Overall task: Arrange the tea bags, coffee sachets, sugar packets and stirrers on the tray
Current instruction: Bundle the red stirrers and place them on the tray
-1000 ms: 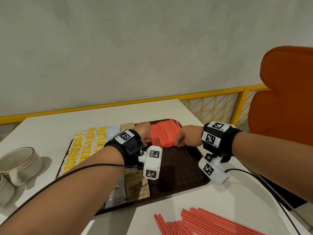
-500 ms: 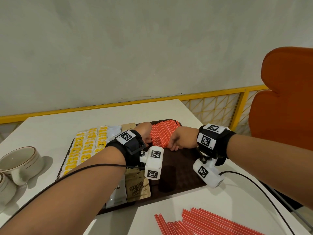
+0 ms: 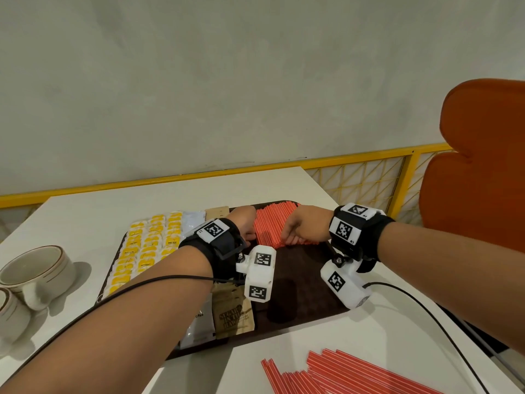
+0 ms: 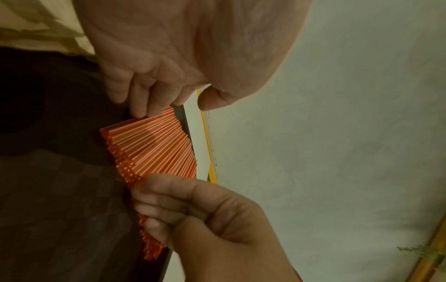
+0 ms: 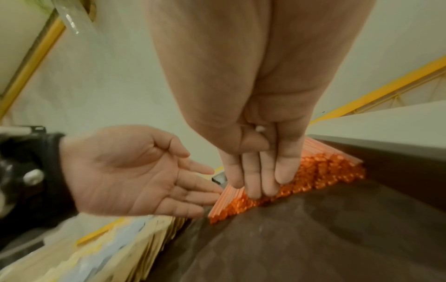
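Red stirrers stacked at far right part of brown tray. Left hand at stack's left edge, grip spread, straight fingers touching stack side. Right hand at near ends, grip with fingers straight and pressed together against stirrer tips. Yellow tea bags fill tray's left; coffee sachet and brown sugar packet at near edge. More loose stirrers on white surface near right. Two cups left of tray.
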A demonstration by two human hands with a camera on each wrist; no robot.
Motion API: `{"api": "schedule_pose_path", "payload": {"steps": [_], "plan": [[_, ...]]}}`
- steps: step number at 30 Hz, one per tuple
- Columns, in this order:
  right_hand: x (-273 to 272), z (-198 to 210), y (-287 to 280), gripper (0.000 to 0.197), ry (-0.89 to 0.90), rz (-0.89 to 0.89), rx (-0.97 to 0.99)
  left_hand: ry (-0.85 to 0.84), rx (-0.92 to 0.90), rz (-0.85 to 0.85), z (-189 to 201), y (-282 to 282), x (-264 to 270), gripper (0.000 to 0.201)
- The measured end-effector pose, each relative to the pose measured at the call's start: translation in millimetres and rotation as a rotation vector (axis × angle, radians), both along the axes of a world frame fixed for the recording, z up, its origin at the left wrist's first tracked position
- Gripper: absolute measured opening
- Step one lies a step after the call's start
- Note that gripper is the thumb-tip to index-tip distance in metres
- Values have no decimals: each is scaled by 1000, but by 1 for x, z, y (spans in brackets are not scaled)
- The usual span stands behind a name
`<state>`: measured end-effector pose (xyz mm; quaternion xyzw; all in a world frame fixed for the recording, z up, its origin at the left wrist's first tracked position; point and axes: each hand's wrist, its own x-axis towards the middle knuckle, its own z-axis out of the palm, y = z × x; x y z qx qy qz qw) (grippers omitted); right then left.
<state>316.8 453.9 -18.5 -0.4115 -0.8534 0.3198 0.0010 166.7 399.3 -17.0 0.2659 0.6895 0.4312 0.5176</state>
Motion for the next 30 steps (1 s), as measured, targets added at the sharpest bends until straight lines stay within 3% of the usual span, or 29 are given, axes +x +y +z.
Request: {"api": "schedule_pose_path", "payload": {"steps": [3, 7, 11, 17, 22, 24, 27, 30], "plan": [[0, -2, -3, 34, -3, 19, -104, -5, -9, -5, -1, 0, -1, 26], [-7, -10, -11, 39, -13, 93, 31, -10, -36, -10, 2, 0, 1, 24], [-13, -7, -8, 36, -7, 91, 62, -41, -27, -24, 0, -2, -1, 41], [-22, -4, -13, 35, -41, 121, 98, -72, -11, -29, -1, -1, -2, 45], [-30, -6, -16, 34, -75, 170, 120, -46, -43, -13, 2, -2, 0, 21], [-32, -5, -18, 33, -62, 156, 119, -57, -28, -6, 5, -6, 1, 24], [-30, -3, -14, 28, -66, 110, -10, -95, 7, -24, 4, -7, 2, 42], [-14, 5, -3, 25, -142, 41, -209, -11, -1, -34, 5, -8, 3, 27]]}}
